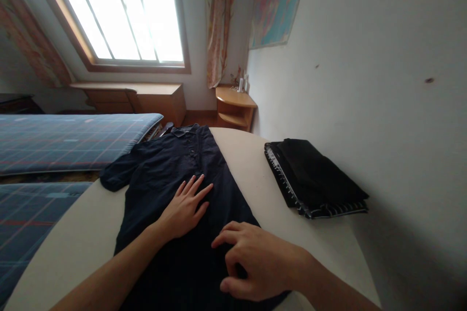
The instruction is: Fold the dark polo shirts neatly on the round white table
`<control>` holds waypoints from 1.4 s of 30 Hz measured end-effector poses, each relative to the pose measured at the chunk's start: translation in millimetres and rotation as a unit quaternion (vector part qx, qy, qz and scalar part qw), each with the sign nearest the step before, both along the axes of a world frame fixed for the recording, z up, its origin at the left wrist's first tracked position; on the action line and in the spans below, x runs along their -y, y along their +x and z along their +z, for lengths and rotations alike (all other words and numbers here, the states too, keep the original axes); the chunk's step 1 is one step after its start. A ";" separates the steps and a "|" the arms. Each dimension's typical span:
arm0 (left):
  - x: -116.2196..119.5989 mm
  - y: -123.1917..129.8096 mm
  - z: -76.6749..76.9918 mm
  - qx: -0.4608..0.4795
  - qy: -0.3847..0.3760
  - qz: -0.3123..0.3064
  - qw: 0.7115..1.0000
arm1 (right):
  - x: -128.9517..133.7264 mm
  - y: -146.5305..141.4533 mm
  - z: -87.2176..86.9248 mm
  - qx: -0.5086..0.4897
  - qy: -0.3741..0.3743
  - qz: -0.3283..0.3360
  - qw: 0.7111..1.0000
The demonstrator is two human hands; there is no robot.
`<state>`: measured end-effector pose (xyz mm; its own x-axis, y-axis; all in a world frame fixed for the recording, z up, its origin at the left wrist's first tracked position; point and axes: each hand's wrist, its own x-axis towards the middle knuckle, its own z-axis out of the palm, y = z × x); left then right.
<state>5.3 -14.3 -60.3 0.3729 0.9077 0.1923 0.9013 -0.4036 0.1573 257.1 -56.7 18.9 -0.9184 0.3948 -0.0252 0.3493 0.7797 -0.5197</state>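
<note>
Right hand (255,260) near six o'clock, fingers curled but parted, left hand (184,211) spread, I judge the shirt (160,170) light, soft, best held by edges.

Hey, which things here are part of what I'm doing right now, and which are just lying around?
Part of the job:
Dark shirt, spread out; your left hand lies on it, your right hand is curled over it.
Pale table under the shirt.

Seemingly just lying about:
Folded black pile, untouched on the table.
Blue plaid bedding.
Corner shelf.
</note>
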 end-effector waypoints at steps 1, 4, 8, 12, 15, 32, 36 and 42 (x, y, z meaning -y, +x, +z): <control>-0.1 0.1 -0.5 -0.005 -0.002 -0.002 1.000 | -2.8 0.6 0.9 -0.005 -0.007 -0.003 1.000; -0.4 0.3 -1.2 -0.013 -0.004 -0.007 1.000 | -12.9 1.3 -3.0 -0.046 0.021 -0.063 0.997; 0.3 0.5 -0.3 -0.024 -0.014 -0.011 1.000 | -25.7 -0.3 -26.8 -0.052 0.098 -0.145 0.983; 1.4 2.5 1.2 -0.031 -0.017 -0.014 0.999 | -31.4 -6.7 -48.1 -0.019 0.142 -0.154 0.978; 1.7 5.3 1.0 -0.031 -0.016 -0.012 0.999 | -31.3 -12.6 -51.0 -0.031 0.168 -0.153 0.973; 7.0 39.8 6.8 -0.010 -0.035 0.001 0.999 | -19.7 13.4 -45.4 0.053 0.069 -0.177 0.980; 12.6 52.0 10.7 -0.011 -0.058 -0.006 0.998 | -7.8 27.9 -44.1 0.052 0.067 -0.183 0.979; 17.0 56.3 13.1 -0.004 -0.059 -0.010 0.998 | -2.4 37.2 -48.7 -0.013 0.118 -0.298 0.947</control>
